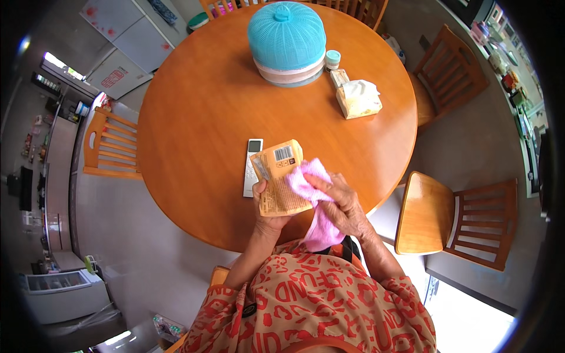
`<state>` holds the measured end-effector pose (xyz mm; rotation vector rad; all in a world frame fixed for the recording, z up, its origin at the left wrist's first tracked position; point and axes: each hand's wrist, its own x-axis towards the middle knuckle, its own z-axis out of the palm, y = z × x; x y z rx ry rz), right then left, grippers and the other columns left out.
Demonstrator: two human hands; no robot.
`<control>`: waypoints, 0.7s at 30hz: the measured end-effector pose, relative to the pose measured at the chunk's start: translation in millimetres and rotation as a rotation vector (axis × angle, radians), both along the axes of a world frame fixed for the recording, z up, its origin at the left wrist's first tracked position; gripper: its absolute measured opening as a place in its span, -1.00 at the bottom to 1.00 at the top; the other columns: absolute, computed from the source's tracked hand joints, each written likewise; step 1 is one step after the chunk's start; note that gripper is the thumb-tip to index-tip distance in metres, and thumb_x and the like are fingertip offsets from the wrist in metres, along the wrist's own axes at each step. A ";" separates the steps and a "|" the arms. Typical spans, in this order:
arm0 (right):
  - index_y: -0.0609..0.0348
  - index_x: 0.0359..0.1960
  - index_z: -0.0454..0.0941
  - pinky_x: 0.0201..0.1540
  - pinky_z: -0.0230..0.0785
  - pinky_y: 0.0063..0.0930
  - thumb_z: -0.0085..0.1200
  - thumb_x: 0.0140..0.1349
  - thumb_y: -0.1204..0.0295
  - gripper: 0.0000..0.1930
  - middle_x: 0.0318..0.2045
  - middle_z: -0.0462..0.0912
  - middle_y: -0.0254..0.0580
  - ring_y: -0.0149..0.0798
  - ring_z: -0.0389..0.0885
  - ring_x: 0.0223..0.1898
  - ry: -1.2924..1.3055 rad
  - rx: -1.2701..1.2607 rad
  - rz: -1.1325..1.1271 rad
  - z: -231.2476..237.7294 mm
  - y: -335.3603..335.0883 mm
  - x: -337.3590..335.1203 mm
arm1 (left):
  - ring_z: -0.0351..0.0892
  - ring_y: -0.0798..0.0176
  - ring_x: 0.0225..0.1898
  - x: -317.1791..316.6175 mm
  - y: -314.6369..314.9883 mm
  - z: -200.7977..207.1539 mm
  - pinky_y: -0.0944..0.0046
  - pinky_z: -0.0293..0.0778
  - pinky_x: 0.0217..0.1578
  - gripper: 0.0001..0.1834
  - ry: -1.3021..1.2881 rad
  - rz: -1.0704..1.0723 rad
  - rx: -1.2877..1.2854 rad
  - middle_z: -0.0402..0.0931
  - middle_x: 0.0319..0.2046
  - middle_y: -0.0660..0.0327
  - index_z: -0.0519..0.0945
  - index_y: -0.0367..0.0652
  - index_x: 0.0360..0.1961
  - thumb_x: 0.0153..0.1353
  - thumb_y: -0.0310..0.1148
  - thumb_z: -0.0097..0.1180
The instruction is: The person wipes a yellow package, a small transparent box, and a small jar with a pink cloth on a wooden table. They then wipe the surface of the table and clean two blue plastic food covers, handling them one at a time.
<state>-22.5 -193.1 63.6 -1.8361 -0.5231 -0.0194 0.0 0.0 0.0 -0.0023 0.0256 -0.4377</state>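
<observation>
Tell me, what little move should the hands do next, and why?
Perhaps slide the cloth down the packet: the right hand holds the cloth at the packet's right edge, the left hand grips its lower left, and its lower front is mostly uncovered.

I see a yellow-orange packet (282, 197) carrying a black-and-white barcode (283, 154) and fine brown print, against a bright pink cloth (325, 226) and a white remote control (250, 183) with a grey screen. Across my feed the round table (200, 117) is a glossy orange-brown, with a turquoise dome-shaped food cover (286, 41) and a pale yellow tissue pack (359, 109) showing white tissue (360, 90). I read the shirt (329, 294) as tan, patterned with red letters and blotches.
</observation>
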 end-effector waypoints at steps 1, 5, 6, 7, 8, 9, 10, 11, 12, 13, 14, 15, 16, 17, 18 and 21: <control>-0.02 0.25 0.42 0.20 0.23 -0.16 0.05 0.23 0.49 -0.50 0.16 0.45 0.04 0.05 0.41 0.01 0.030 0.004 0.008 0.2 0.5 -5.8 | 0.42 -0.09 0.18 0.6 3.9 -1.3 -0.15 0.36 0.19 -0.27 -0.032 -0.030 0.063 0.40 0.20 0.01 0.30 -0.14 0.30 0.15 0.00 0.06; -0.09 0.20 0.49 0.13 0.32 -0.18 0.06 0.00 0.60 -0.38 0.12 0.50 -0.05 0.02 0.44 -0.01 0.053 -0.114 0.158 1.1 -20.3 -18.1 | 0.48 -0.13 0.11 4.1 5.7 -12.7 -0.09 0.45 0.12 -0.30 -0.069 0.012 0.026 0.46 0.09 -0.12 0.37 -0.29 0.22 0.15 -0.04 0.07; -0.08 0.16 0.53 0.18 0.32 -0.20 0.06 -0.05 0.60 -0.38 0.06 0.55 -0.06 0.01 0.45 0.05 0.075 -0.102 0.227 3.3 -29.0 -19.7 | 0.49 -0.13 0.09 -1.0 10.8 -11.1 -0.10 0.44 0.12 -0.31 -0.012 -0.008 0.044 0.47 0.07 -0.12 0.37 -0.28 0.22 0.14 -0.06 0.08; -0.05 0.13 0.55 0.23 0.29 -0.21 0.06 -0.08 0.60 -0.39 0.04 0.56 -0.04 0.03 0.45 0.11 0.125 -0.061 0.297 12.1 -37.3 -18.1 | 0.48 -0.12 0.10 -2.9 13.0 -10.2 -0.11 0.43 0.13 -0.31 0.006 -0.023 0.032 0.46 0.09 -0.11 0.37 -0.27 0.22 0.14 -0.07 0.09; -0.03 0.13 0.55 0.22 0.30 -0.20 0.06 -0.07 0.60 -0.40 0.04 0.56 -0.01 0.04 0.46 0.10 0.211 0.101 0.258 7.9 -37.4 -19.7 | 0.47 -0.12 0.11 -5.1 14.9 -8.5 -0.12 0.43 0.13 -0.31 0.023 -0.039 0.018 0.45 0.10 -0.11 0.37 -0.26 0.23 0.14 -0.07 0.10; 0.00 0.12 0.55 0.21 0.30 -0.18 0.05 -0.06 0.60 -0.41 0.04 0.55 0.02 0.05 0.47 0.09 0.290 0.257 0.211 9.1 -36.6 -19.1 | 0.47 -0.11 0.12 -3.8 13.5 -6.7 -0.12 0.42 0.14 -0.31 0.033 -0.061 0.000 0.45 0.11 -0.10 0.37 -0.25 0.23 0.13 -0.08 0.10; 0.02 0.13 0.54 0.14 0.34 -0.19 0.03 -0.01 0.59 -0.44 0.02 0.55 0.08 0.10 0.47 0.10 0.084 0.030 0.059 21.6 -34.0 -11.2 | 0.43 -0.09 0.17 -3.4 12.5 -11.7 -0.14 0.39 0.16 -0.30 0.033 -0.081 0.005 0.41 0.16 -0.06 0.34 -0.20 0.26 0.12 -0.09 0.12; -0.03 0.14 0.53 0.04 0.40 -0.19 0.06 0.01 0.59 -0.44 0.05 0.53 0.10 0.12 0.49 0.02 -0.144 -0.184 -0.034 19.1 -27.8 -2.6 | 0.39 -0.06 0.21 -3.9 8.0 -15.0 -0.14 0.35 0.20 -0.27 0.048 -0.036 0.124 0.38 0.20 -0.01 0.30 -0.16 0.29 0.13 -0.08 0.12; -0.07 0.15 0.53 0.01 0.43 -0.19 0.10 0.00 0.60 -0.42 0.08 0.50 0.08 0.11 0.49 -0.03 -0.164 -0.203 -0.071 19.1 -15.6 0.6 | 0.39 -0.05 0.21 -3.6 4.4 -14.6 -0.14 0.35 0.20 -0.27 0.039 -0.031 0.168 0.37 0.21 -0.01 0.29 -0.16 0.30 0.13 -0.07 0.11; -0.12 0.15 0.52 -0.03 0.45 -0.19 0.13 -0.01 0.60 -0.40 0.11 0.47 0.07 0.10 0.49 -0.09 -0.183 -0.221 -0.109 18.2 -6.9 2.9 | 0.38 -0.04 0.22 -2.4 2.6 -13.9 -0.13 0.34 0.21 -0.26 0.030 -0.027 0.212 0.36 0.22 -0.01 0.27 -0.16 0.31 0.14 -0.06 0.11; -0.20 0.15 0.53 -0.09 0.48 -0.18 0.19 -0.06 0.59 -0.37 0.16 0.42 0.03 0.05 0.48 -0.15 -0.216 -0.320 -0.111 12.0 -4.0 0.4 | 0.40 -0.03 0.20 0.8 3.4 -13.7 -0.12 0.35 0.20 -0.29 0.016 -0.027 0.191 0.38 0.20 0.00 0.28 -0.16 0.30 0.16 -0.07 0.08; -0.24 0.14 0.54 -0.13 0.51 -0.18 0.21 -0.07 0.57 -0.36 0.15 0.42 0.01 0.04 0.48 -0.14 -0.226 -0.348 -0.078 10.7 -4.1 -3.3 | 0.42 -0.02 0.19 2.3 6.1 -15.3 -0.11 0.35 0.20 -0.33 0.006 -0.020 0.174 0.40 0.18 0.01 0.29 -0.15 0.28 0.19 -0.08 0.06; -0.25 0.13 0.54 -0.15 0.52 -0.18 0.23 -0.10 0.56 -0.36 0.14 0.43 0.00 0.05 0.48 -0.15 -0.229 -0.365 -0.039 11.5 -6.8 -5.7 | 0.43 -0.01 0.18 4.5 8.8 -16.4 -0.11 0.36 0.20 -0.36 -0.004 -0.013 0.156 0.41 0.17 0.02 0.30 -0.15 0.27 0.21 -0.09 0.03; -0.25 0.12 0.55 -0.16 0.52 -0.19 0.25 -0.12 0.55 -0.35 0.13 0.44 -0.02 0.05 0.48 -0.16 -0.232 -0.381 0.000 12.1 -10.4 -7.9 | 0.45 -0.01 0.16 6.6 11.2 -17.3 -0.10 0.37 0.20 -0.39 -0.013 -0.006 0.139 0.43 0.15 0.03 0.31 -0.14 0.26 0.24 -0.09 0.00; -0.25 0.07 0.59 -0.16 0.52 -0.20 0.26 -0.16 0.55 -0.37 0.09 0.47 -0.07 0.03 0.48 -0.18 -0.204 -0.358 -0.001 9.4 -14.3 -10.6 | 0.49 -0.04 0.12 8.0 9.2 -7.3 -0.10 0.38 0.19 -0.43 0.003 0.030 0.196 0.51 0.07 0.02 0.36 -0.15 0.23 0.26 -0.09 -0.01; -0.26 0.01 0.64 -0.16 0.51 -0.23 0.30 -0.21 0.51 -0.40 0.08 0.48 -0.13 -0.03 0.47 -0.17 -0.324 -0.416 -0.234 6.0 -3.3 -8.9 | 0.49 -0.05 0.12 11.7 2.8 -6.8 -0.09 0.39 0.18 -0.42 0.147 0.122 0.147 0.50 0.08 -0.02 0.36 -0.16 0.23 0.26 -0.09 0.01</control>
